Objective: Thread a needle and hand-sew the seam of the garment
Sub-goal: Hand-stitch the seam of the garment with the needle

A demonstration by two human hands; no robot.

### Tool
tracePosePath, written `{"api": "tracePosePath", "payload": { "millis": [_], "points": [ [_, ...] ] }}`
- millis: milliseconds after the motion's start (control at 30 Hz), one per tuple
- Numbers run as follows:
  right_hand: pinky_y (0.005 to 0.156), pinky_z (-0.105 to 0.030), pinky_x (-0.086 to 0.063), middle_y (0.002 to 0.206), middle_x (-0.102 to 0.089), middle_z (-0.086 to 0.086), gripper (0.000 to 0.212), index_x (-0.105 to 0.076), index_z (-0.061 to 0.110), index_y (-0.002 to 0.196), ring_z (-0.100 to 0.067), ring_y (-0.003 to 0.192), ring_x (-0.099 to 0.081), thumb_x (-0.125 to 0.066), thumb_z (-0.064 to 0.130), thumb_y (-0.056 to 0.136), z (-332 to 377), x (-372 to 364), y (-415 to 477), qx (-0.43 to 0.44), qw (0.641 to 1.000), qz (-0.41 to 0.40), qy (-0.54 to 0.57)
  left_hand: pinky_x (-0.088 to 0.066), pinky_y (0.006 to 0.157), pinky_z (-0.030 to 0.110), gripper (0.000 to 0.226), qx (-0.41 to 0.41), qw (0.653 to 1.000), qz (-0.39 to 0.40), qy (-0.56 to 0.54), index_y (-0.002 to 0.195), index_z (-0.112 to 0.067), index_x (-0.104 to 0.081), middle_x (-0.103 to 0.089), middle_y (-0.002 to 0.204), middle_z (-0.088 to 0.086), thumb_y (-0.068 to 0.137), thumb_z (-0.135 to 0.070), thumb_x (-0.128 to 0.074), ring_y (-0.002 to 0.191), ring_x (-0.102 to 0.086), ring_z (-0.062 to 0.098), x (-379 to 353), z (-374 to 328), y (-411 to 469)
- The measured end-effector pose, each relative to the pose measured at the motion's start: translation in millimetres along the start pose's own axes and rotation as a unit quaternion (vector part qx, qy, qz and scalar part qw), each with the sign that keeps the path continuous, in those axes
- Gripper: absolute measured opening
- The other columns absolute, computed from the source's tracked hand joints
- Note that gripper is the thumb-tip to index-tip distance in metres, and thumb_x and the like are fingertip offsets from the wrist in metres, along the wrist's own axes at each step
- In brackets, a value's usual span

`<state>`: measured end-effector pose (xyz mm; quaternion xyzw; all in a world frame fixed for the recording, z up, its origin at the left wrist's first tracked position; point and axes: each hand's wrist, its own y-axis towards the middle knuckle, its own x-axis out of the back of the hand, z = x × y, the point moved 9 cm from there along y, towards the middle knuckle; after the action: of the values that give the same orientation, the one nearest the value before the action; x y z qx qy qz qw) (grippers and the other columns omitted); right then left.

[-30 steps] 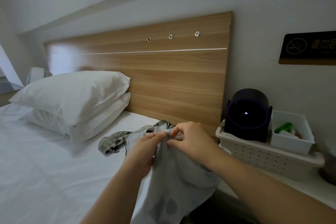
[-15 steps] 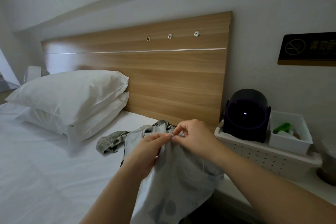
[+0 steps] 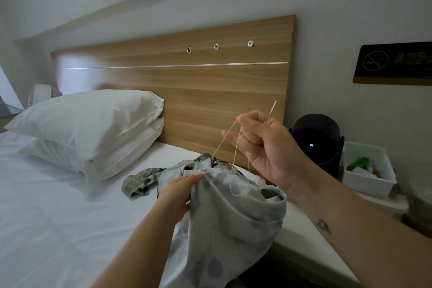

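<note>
The right hand (image 3: 264, 147) pinched the needle (image 3: 273, 107) high above the garment (image 3: 229, 213), thread (image 3: 224, 139) running down to it; the left hand (image 3: 177, 194) gripped the garment over the bed's (image 3: 58, 217) edge.

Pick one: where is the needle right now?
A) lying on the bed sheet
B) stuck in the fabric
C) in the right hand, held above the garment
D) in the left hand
C: the needle sticks up from the pinching right hand, and the thread runs down from it to the garment, which the left hand grips.
</note>
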<state>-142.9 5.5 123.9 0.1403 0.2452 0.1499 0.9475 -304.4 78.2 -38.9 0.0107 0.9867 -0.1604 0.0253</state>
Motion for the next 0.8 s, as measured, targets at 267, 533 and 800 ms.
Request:
{"api": "tracePosePath", "payload": {
  "millis": [267,533,800],
  "points": [
    [0.071,-0.031,-0.059,0.05,-0.018,0.008,0.022,-0.04,0.016,0.069,-0.005,0.04,-0.019,-0.051,0.012,0.088,-27,-41,-22,-0.22,0.939,0.149,0.218,-0.049,0.069,0.031,0.011,0.006,0.999,-0.036,0.006,0.091,-0.01,-0.063,-0.064,0.097,0.012,0.095,-0.02,-0.058,0.087,-0.059,0.025,13,10,8],
    [0.078,-0.035,-0.059,0.052,-0.038,0.01,0.018,-0.06,0.014,0.093,-0.004,0.042,-0.037,-0.061,0.031,0.089,-53,7,-20,-0.263,0.905,0.125,-0.311,-0.05,0.089,0.046,0.015,-0.069,0.996,-0.031,0.042,0.094,-0.011,-0.067,-0.064,0.095,0.018,0.095,-0.022,-0.057,0.087,-0.059,0.029,12,-3,7],
    [0.056,-0.015,-0.04,0.039,-0.045,0.02,0.03,-0.066,0.028,0.106,0.003,0.038,-0.041,-0.071,0.044,0.08,-58,36,10,-0.153,0.816,0.06,-0.554,-0.049,0.081,0.038,0.014,-0.206,0.972,0.062,0.096,0.089,-0.013,-0.068,-0.066,0.083,0.004,0.094,-0.021,-0.058,0.081,-0.06,0.018,-10,-27,-38]
  ]
}}
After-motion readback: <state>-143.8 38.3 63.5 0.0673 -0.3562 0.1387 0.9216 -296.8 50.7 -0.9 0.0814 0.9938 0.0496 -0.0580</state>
